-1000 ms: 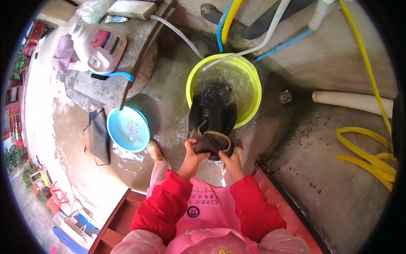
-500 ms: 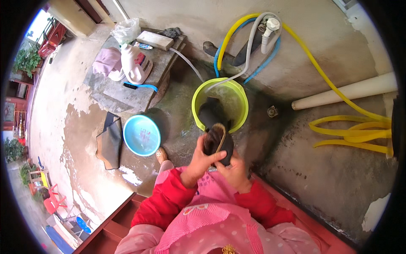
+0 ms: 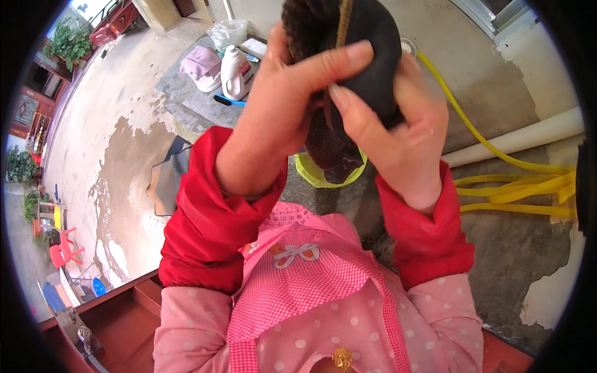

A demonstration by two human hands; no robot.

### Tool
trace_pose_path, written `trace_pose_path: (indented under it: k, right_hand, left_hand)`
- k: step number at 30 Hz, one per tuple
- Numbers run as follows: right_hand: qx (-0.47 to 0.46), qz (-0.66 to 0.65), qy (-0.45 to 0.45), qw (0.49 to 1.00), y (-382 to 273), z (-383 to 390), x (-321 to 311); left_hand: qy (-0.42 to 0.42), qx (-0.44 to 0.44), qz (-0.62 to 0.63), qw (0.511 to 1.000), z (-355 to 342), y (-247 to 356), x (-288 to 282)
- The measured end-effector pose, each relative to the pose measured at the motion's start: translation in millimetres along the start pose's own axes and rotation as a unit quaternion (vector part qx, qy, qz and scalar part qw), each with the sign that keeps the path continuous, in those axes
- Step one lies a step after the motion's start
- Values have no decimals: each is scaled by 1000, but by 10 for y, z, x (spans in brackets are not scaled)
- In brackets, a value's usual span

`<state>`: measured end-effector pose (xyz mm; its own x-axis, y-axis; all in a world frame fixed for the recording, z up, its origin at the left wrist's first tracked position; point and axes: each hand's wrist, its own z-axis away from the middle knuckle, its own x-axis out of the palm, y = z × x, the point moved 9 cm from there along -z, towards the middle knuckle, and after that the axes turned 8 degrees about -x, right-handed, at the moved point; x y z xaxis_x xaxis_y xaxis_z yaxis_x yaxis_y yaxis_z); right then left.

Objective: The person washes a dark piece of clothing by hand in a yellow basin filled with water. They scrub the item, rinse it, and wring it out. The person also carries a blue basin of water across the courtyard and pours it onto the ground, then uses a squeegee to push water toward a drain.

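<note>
Here, left hand (image 3: 280,93) and right hand (image 3: 404,133) pinch the dark fuzzy-lined cloth (image 3: 376,78) before the lime tub (image 3: 305,168); it's probably soft, water-heavy, safest gripped along its tan seam (image 3: 343,22). Left of the tub stands a white jug (image 3: 233,74).

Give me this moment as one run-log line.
left hand: gripping dark cloth; right hand: gripping same cloth; behind: yellow-green basin, partly hidden; upper left: white jug on slab
</note>
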<state>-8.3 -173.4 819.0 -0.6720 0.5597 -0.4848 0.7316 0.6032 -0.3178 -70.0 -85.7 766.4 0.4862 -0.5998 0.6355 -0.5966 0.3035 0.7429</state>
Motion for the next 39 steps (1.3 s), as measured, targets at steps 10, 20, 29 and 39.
trace_pose_path:
  k: [10,20,29,39]
  right_hand:
    - [-68,-164,-45,983,381,-162,153]
    - [4,-294,-102,950,302,-395,1507]
    - [-47,-429,-176,885,-976,-1421,3198]
    - [-74,-426,-130,892,-1426,-1873,5104]
  left_hand:
    - [111,-1,29,993,-146,-41,-402]
    - [284,17,-24,958,277,586,-1577]
    - [381,96,-122,911,1340,2544,-2578]
    - [429,99,-118,890,1921,3539,-4394]
